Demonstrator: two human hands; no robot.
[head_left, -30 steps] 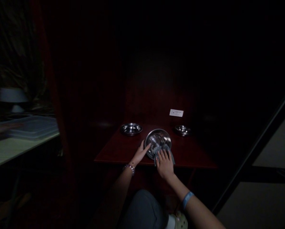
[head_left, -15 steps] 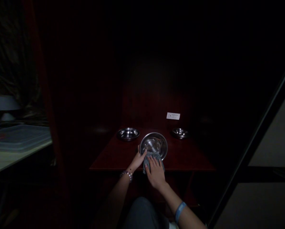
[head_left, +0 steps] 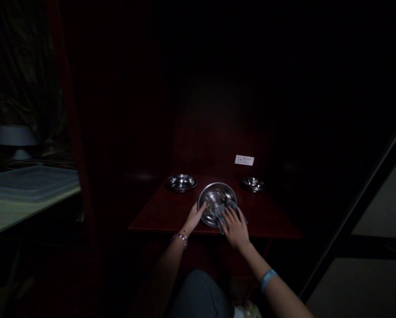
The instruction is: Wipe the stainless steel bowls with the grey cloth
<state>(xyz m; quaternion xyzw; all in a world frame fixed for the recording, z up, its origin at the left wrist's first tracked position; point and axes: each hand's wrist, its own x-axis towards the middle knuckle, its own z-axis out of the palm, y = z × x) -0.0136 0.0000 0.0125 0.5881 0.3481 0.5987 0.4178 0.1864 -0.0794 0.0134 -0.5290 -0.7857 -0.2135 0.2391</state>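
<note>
A shiny metal bowl is tilted toward me above the front of the dark red desk. My left hand grips its left rim, thumb on the inside and the other fingers hidden behind. Against the bowl's lower right rim, my right hand presses a grey cloth, fingers laid over it. Further back on the desk stand a second metal bowl on the left and a smaller metal bowl on the right.
A white socket panel is on the back wall. At far left, a clear plastic lid or box lies on a pale table, with a white lamp behind. My knee is below the desk edge.
My right hand and the cloth have moved right along the bowl, from its lower rim to the lower right rim. My left hand still holds the left rim. The view has shifted slightly.
</note>
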